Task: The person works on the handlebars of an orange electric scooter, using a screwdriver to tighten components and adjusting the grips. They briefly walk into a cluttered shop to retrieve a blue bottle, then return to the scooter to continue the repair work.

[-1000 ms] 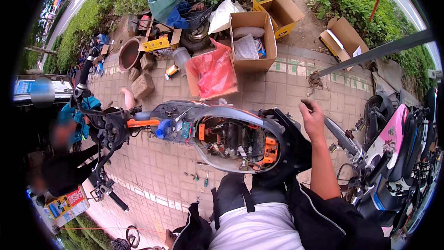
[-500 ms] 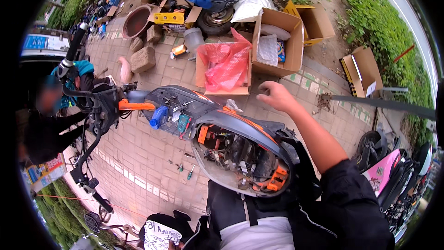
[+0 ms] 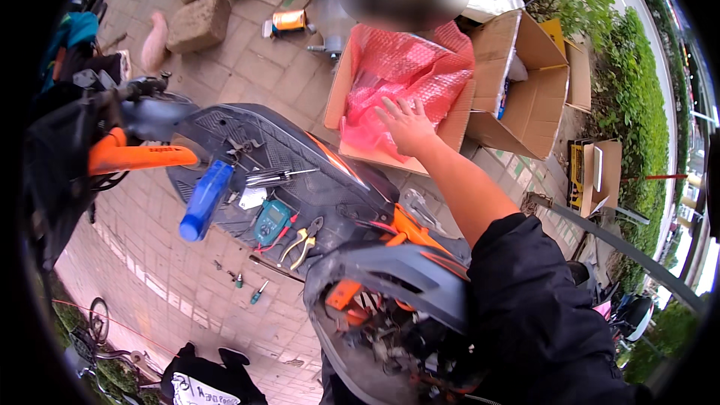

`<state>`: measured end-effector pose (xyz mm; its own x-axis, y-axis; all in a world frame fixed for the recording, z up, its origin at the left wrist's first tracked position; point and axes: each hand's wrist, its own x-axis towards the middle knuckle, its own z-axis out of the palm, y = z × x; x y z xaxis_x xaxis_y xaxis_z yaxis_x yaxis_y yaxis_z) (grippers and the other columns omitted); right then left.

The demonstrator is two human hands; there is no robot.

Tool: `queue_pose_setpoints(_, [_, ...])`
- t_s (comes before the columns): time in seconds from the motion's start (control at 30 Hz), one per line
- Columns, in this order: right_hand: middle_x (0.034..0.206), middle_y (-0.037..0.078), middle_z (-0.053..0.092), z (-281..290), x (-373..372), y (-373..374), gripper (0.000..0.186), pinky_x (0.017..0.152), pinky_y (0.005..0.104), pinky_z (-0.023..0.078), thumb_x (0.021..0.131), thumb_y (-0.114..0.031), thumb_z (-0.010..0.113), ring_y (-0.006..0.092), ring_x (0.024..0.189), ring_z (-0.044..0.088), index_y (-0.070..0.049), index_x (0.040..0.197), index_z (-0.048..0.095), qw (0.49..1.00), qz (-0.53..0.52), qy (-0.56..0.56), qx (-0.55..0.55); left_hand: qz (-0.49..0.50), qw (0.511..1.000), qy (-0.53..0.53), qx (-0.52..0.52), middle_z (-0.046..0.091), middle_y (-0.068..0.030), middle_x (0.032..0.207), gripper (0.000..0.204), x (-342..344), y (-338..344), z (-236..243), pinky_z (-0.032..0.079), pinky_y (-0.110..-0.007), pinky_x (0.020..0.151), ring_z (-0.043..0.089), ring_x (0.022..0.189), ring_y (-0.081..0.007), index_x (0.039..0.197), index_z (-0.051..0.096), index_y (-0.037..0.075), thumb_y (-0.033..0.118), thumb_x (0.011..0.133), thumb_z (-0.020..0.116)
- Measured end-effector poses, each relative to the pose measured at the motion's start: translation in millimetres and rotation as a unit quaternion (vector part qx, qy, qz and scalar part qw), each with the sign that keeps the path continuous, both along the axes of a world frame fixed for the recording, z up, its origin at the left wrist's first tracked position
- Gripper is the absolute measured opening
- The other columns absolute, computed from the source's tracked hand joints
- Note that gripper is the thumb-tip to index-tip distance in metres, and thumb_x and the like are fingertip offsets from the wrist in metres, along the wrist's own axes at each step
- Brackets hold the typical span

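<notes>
My right hand point(image 3: 409, 126) reaches out to the pink bubble wrap point(image 3: 409, 67), its fingers spread, against the wrap's near side. It holds nothing that I can see. The wrap fills an open cardboard box point(image 3: 450, 135) on the paving beyond the scooter point(image 3: 289, 157). Nearer to me, the scooter's seat compartment point(image 3: 390, 315) lies uncovered, with wiring and orange brackets inside. On the footboard lie a blue bottle point(image 3: 206, 201), several screwdrivers point(image 3: 274, 177), a teal multimeter point(image 3: 271, 221) and pliers with pale yellow handles point(image 3: 303, 244). My left hand is out of view.
Another open cardboard box point(image 3: 536, 97) stands right of the wrap. Stone blocks point(image 3: 199, 24) and an orange-labelled container point(image 3: 289, 21) lie on the far paving. Small tools, one a screwdriver point(image 3: 259, 292), lie left of the scooter. People are at the left edge and bottom.
My right hand has moved from beside the box onto the pink bubble wrap. The view has shifted closer to the footboard and box.
</notes>
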<state>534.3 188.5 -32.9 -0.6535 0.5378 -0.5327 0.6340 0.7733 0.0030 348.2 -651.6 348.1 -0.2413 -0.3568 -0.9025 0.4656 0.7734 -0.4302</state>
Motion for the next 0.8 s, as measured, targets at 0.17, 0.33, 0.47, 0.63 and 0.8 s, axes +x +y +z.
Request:
queue_pose_setpoints(0.17, [0.151, 0.008, 0.015, -82, -28, 5, 0.091, 0.100, 0.0507, 0.032, 0.071, -0.012, 0.069, 0.0303, 0.130, 0.035, -0.019, 0.145, 0.016, 0.991, 0.129, -0.019, 0.038, -0.017, 0.998, -0.046, -0.035, 0.054, -0.0039, 0.076, 0.055, -4, -1, 5, 0.040, -0.034, 0.062, 0.051, 0.066, -0.0174, 0.112, 0.039, 0.011, 0.044, 0.074, 0.064])
queue_pose_setpoints(0.33, [0.129, 0.010, 0.034, -102, -32, -1, 0.057, 0.088, 0.0436, 0.045, 0.077, -0.014, 0.061, 0.0288, 0.110, 0.054, -0.016, 0.126, 0.032, 0.978, 0.031, -0.156, -0.133, -0.025, 0.995, -0.076, -0.060, 0.056, -0.0048, 0.078, 0.061, 0, -1, 11, 0.041, -0.035, 0.064, 0.052, 0.068, -0.0184, 0.116, 0.037, 0.011, 0.046, 0.074, 0.064])
queue_pose_setpoints(0.47, [0.095, 0.013, 0.066, -99, -5, 9, 0.021, 0.077, 0.0404, 0.051, 0.077, -0.017, 0.057, 0.0286, 0.093, 0.063, -0.010, 0.095, 0.066, 0.977, 0.029, -0.150, -0.150, -0.036, 0.993, -0.091, -0.068, 0.057, -0.0054, 0.079, 0.065, -4, -3, 17, 0.042, -0.036, 0.065, 0.053, 0.070, -0.0191, 0.120, 0.035, 0.012, 0.048, 0.073, 0.063])
queue_pose_setpoints(0.63, [0.097, 0.016, 0.065, -3, 26, 53, 0.029, 0.079, 0.0416, 0.049, 0.071, -0.010, 0.057, 0.0314, 0.089, 0.062, -0.005, 0.098, 0.065, 0.982, -0.121, -0.038, -0.142, -0.045, 0.992, -0.101, -0.066, 0.058, -0.0063, 0.080, 0.070, 0, -7, 16, 0.043, -0.037, 0.067, 0.055, 0.071, -0.0201, 0.124, 0.033, 0.012, 0.050, 0.073, 0.062])
queue_pose_setpoints(0.8, [0.097, 0.007, 0.067, 77, 104, 112, 0.036, 0.083, 0.0334, 0.048, 0.076, -0.009, 0.063, 0.0150, 0.095, 0.060, -0.003, 0.112, 0.060, 0.900, -0.316, 0.131, -0.271, -0.061, 0.991, -0.108, -0.059, 0.059, -0.0071, 0.082, 0.076, -7, -14, 14, 0.044, -0.039, 0.069, 0.056, 0.073, -0.0210, 0.128, 0.031, 0.012, 0.052, 0.072, 0.062])
